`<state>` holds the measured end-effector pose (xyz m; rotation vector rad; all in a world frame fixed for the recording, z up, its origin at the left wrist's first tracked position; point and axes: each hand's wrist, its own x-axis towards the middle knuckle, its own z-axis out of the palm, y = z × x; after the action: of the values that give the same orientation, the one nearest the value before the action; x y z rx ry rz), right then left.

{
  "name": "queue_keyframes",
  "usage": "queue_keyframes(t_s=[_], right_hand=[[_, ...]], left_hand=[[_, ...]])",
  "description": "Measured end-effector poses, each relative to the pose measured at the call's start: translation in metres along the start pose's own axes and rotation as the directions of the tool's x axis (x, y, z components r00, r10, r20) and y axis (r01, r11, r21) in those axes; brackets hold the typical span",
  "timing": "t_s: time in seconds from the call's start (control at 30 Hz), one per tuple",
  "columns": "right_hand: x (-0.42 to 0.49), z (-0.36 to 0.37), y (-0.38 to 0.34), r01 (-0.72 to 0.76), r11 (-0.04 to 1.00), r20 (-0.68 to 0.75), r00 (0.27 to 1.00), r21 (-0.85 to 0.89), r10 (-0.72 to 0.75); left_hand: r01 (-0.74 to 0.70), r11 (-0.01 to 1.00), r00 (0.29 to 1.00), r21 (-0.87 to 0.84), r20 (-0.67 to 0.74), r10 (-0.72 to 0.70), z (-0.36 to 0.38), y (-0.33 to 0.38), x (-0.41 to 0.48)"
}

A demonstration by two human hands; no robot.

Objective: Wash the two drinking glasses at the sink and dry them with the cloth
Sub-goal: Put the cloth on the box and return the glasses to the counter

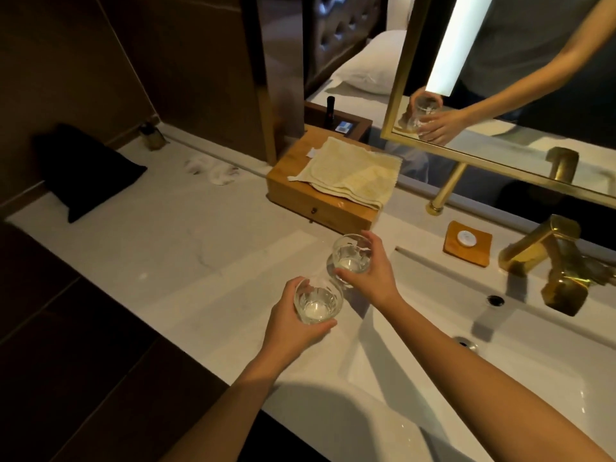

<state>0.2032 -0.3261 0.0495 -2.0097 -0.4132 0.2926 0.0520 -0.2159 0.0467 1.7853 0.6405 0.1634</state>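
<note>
Tumbler (318, 303) clear, round, gripped by left hand (292, 325), second tumbler (351, 256) by right hand (375, 273)

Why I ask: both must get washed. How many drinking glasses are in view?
2. The near glass is in the left hand, at the sink edge; the far glass is in the right hand, just beyond. The mirror reflects one.

A bathroom vanity beside a bedroom is indicated: a white rectangular basin (533, 338) is set in a white marble-look counter (200, 248), an angular gold tap (540, 248) is mounted under a gold-framed mirror (483, 128), and a white pillow (370, 65) is seen beyond.
</note>
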Motion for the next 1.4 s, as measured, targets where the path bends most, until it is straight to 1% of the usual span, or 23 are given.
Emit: queue_keyframes(t_s=[0.07, 0.1, 0.2, 0.3, 0.43, 0.53, 0.63, 0.7, 0.8, 0.93, 1.03, 1.17, 1.27, 1.33, 1.4], right_hand=[[-0.002, 0.001, -0.002, -0.011, 1.000, 0.005, 1.000, 0.009, 0.011], [-0.003, 0.002, -0.004, -0.009, 1.000, 0.010, 1.000, 0.005, 0.009], [0.002, 0.013, -0.016, 0.023, 1.000, 0.045, 0.999, -0.021, -0.022], [0.015, 0.035, -0.038, 0.041, 0.999, 0.059, 0.997, -0.009, -0.041], [0.040, 0.077, -0.070, 0.041, 0.999, 0.058, 0.997, 0.015, -0.042], [0.060, 0.113, -0.091, 0.035, 0.999, 0.056, 0.998, 0.025, -0.036], [0.082, 0.149, -0.111, 0.012, 0.999, 0.058, 0.998, 0.043, -0.014], [0.095, 0.170, -0.122, -0.005, 0.998, 0.062, 0.998, 0.063, 0.001], [0.116, 0.197, -0.136, -0.009, 0.997, 0.110, 0.994, 0.079, 0.000], [0.143, 0.223, -0.150, -0.019, 0.995, 0.122, 0.993, 0.098, 0.007], [0.163, 0.239, -0.162, -0.031, 0.994, 0.090, 0.996, 0.101, 0.022], [0.188, 0.255, -0.174, -0.043, 0.996, 0.069, 0.997, 0.084, 0.037], [0.203, 0.261, -0.180, -0.067, 0.992, 0.058, 0.996, 0.104, 0.061], [0.211, 0.261, -0.181, -0.129, 0.972, 0.063, 0.991, 0.196, 0.118], [0.216, 0.260, -0.179, -0.246, 0.904, 0.091, 0.969, 0.350, 0.228]], left_hand=[[0.014, 0.996, 1.000, -0.086, -0.021, -0.015, -0.012, -0.001, 0.002], [0.009, 0.995, 0.999, -0.103, -0.040, -0.013, -0.019, -0.002, 0.005], [-0.041, 0.994, 0.994, -0.106, -0.105, 0.030, -0.043, 0.000, 0.026], [-0.081, 0.990, 0.987, -0.119, -0.147, 0.063, -0.074, 0.003, 0.054], [-0.107, 0.983, 0.986, -0.147, -0.145, 0.085, -0.126, -0.006, 0.097], [-0.104, 0.986, 0.987, -0.130, -0.136, 0.086, -0.170, -0.017, 0.128], [-0.106, 0.987, 0.983, -0.120, -0.164, 0.085, -0.213, -0.026, 0.158], [-0.084, 0.989, 0.980, -0.121, -0.188, 0.060, -0.238, -0.036, 0.178], [-0.059, 0.990, 0.973, -0.130, -0.229, 0.028, -0.270, -0.046, 0.205], [-0.074, 0.993, 0.967, -0.092, -0.250, 0.049, -0.298, -0.048, 0.239], [-0.102, 0.992, 0.967, -0.079, -0.243, 0.080, -0.313, -0.045, 0.268], [-0.116, 0.989, 0.978, -0.087, -0.183, 0.098, -0.327, -0.033, 0.313], [-0.092, 0.983, 0.989, -0.157, -0.129, 0.072, -0.332, -0.028, 0.347], [-0.043, 0.966, 0.996, -0.256, -0.091, 0.020, -0.333, -0.024, 0.362], [0.019, 0.931, 0.997, -0.363, -0.067, -0.047, -0.332, -0.019, 0.369]])
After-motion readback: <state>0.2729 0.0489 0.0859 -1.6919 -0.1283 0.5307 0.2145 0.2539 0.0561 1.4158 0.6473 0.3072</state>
